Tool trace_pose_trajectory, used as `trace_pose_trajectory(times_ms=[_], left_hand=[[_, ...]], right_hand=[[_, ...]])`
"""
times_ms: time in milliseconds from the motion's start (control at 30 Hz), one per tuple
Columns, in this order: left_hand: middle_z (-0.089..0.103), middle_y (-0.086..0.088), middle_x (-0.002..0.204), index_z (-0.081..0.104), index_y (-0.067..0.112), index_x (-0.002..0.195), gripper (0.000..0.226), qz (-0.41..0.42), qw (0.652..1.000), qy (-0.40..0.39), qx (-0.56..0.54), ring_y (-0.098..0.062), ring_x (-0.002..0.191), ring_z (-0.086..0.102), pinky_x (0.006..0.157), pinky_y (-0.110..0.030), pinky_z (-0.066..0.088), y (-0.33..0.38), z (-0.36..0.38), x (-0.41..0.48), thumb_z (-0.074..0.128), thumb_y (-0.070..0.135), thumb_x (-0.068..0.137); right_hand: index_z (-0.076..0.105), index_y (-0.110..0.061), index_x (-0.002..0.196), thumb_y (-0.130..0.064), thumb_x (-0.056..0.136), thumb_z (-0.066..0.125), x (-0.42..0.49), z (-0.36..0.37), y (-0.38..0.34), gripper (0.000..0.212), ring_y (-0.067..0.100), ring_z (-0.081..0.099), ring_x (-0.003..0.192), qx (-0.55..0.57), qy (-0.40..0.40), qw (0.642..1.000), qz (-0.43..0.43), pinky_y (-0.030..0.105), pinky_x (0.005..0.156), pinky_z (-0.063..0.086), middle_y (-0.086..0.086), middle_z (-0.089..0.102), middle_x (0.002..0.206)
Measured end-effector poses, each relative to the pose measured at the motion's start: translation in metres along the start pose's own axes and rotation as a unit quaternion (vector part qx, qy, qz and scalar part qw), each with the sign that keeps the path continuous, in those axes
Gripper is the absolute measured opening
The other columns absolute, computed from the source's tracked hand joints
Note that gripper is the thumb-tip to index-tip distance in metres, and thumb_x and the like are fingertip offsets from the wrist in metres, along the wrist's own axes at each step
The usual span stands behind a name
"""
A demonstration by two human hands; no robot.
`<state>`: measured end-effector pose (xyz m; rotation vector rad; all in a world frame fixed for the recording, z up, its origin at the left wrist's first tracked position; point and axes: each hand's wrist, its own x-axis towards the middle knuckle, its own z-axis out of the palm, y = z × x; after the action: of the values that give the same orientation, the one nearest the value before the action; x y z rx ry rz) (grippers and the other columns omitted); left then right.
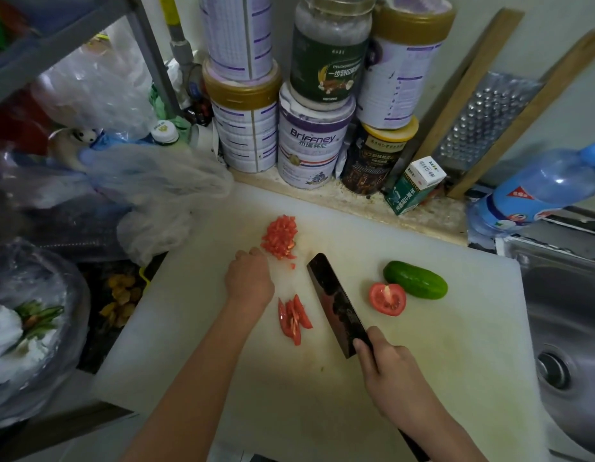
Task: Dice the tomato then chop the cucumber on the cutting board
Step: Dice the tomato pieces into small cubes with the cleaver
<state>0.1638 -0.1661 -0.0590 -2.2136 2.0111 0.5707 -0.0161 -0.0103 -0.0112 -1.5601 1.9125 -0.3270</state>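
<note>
On cutting board (pixel 439 361), right hand (pixel 389 371) gripping knife (pixel 336 301), left hand (pixel 249 278) curled beside diced tomato (pixel 279 238)

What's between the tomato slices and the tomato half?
Head view: the cleaver, gripped by the right hand, lies between the tomato slices and the tomato half.

Head view, close, steeply down onto cutting board (pixel 323 395).

Cutting board (pixel 306 411), read from its centre: tomato slices (pixel 294 320) at centre; diced tomato pile (pixel 279 236) at 11 o'clock; knife (pixel 336 301) just right of the slices; tomato half (pixel 388 299) at 3 o'clock; cucumber (pixel 416 280) just behind it, at 2. Stacked tins (pixel 309 141) beyond the board at 12. Sink (pixel 563 328) off the board at 3.
</note>
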Motion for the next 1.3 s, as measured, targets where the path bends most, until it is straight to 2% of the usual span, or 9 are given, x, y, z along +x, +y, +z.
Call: trace_pose_trajectory(times_ms=[167,267,433,533,700,900,1033,1133,1300], left_hand=[[0.056,-0.019,0.110,0.061,0.003,0.113,0.029,0.011,0.996,0.056,-0.069,-0.038,0.101,0.057,0.082,-0.039,0.043,-0.021,0.017,-0.024,0.040,0.021,0.102],[0.058,-0.017,0.098,0.068,0.005,0.109,0.027,-0.001,0.987,0.101,-0.128,-0.037,0.089,0.059,0.076,-0.037,0.043,-0.024,0.032,-0.045,0.046,0.018,0.100],[0.056,-0.010,0.089,0.072,0.009,0.103,0.023,-0.034,0.972,0.135,-0.189,-0.029,0.072,0.058,0.067,-0.030,0.041,-0.011,0.050,-0.078,0.053,0.021,0.098],[0.059,-0.010,0.085,0.074,0.006,0.100,0.017,-0.040,0.962,0.169,-0.212,-0.027,0.064,0.058,0.062,-0.029,0.045,-0.001,0.061,-0.094,0.060,0.012,0.092],[0.062,-0.010,0.100,0.068,0.003,0.117,0.028,-0.051,0.955,0.180,-0.229,-0.024,0.079,0.061,0.072,-0.031,0.051,0.014,0.072,-0.112,0.059,0.006,0.090],[0.059,-0.004,0.105,0.061,0.011,0.130,0.035,-0.065,0.946,0.194,-0.253,-0.015,0.082,0.058,0.073,-0.021,0.044,0.024,0.075,-0.117,0.053,0.020,0.097],[0.055,-0.005,0.109,0.055,0.012,0.136,0.046,-0.081,0.948,0.181,-0.247,-0.021,0.096,0.056,0.076,-0.032,0.051,0.032,0.076,-0.118,0.055,0.034,0.095],[0.052,-0.005,0.110,0.052,0.012,0.138,0.049,-0.088,0.950,0.171,-0.246,-0.022,0.101,0.053,0.080,-0.034,0.051,0.034,0.077,-0.117,0.060,0.030,0.093],[0.053,-0.004,0.102,0.055,0.012,0.135,0.043,-0.069,0.954,0.169,-0.238,-0.022,0.092,0.056,0.078,-0.031,0.051,0.030,0.076,-0.116,0.061,0.020,0.093]], right_hand=[[0.047,-0.015,0.105,-0.032,0.101,0.038,0.007,-0.001,0.010,0.019,0.017,0.043,0.049,-0.010,-0.033,0.999,-0.012,0.034,0.049,0.039,-0.005,0.045,0.058],[0.047,-0.012,0.108,-0.032,0.101,0.037,0.011,-0.004,0.018,0.023,0.015,0.042,0.048,-0.022,-0.045,0.998,-0.027,0.023,0.042,0.029,-0.004,0.044,0.057],[0.049,-0.009,0.108,-0.026,0.101,0.040,0.019,-0.007,0.031,0.022,0.012,0.042,0.037,-0.005,-0.073,0.996,-0.053,0.024,0.040,0.033,-0.001,0.047,0.054],[0.054,-0.005,0.098,-0.019,0.098,0.048,0.017,-0.002,0.038,0.015,0.004,0.051,0.043,0.009,-0.055,0.996,-0.075,0.018,0.037,0.034,-0.008,0.041,0.048],[0.037,-0.021,0.081,-0.024,0.099,0.044,0.016,0.008,0.044,0.020,0.011,0.045,0.042,0.040,-0.075,0.993,-0.084,0.021,0.040,0.032,-0.007,0.041,0.051],[0.038,-0.022,0.084,-0.028,0.100,0.039,0.009,0.014,0.041,0.017,0.013,0.043,0.047,0.059,-0.104,0.985,-0.121,0.023,0.043,0.027,-0.004,0.046,0.058],[0.039,-0.022,0.086,-0.029,0.100,0.037,0.007,0.015,0.041,0.016,0.017,0.047,0.052,0.063,-0.104,0.985,-0.122,0.030,0.051,0.031,-0.002,0.049,0.061],[0.039,-0.022,0.089,-0.029,0.100,0.037,0.007,0.014,0.040,0.014,0.014,0.043,0.050,0.057,-0.101,0.985,-0.131,0.031,0.051,0.029,-0.005,0.046,0.060],[0.039,-0.021,0.092,-0.026,0.101,0.037,0.009,0.011,0.037,0.011,0.010,0.040,0.045,0.055,-0.108,0.983,-0.135,0.022,0.042,0.029,-0.008,0.044,0.058]])
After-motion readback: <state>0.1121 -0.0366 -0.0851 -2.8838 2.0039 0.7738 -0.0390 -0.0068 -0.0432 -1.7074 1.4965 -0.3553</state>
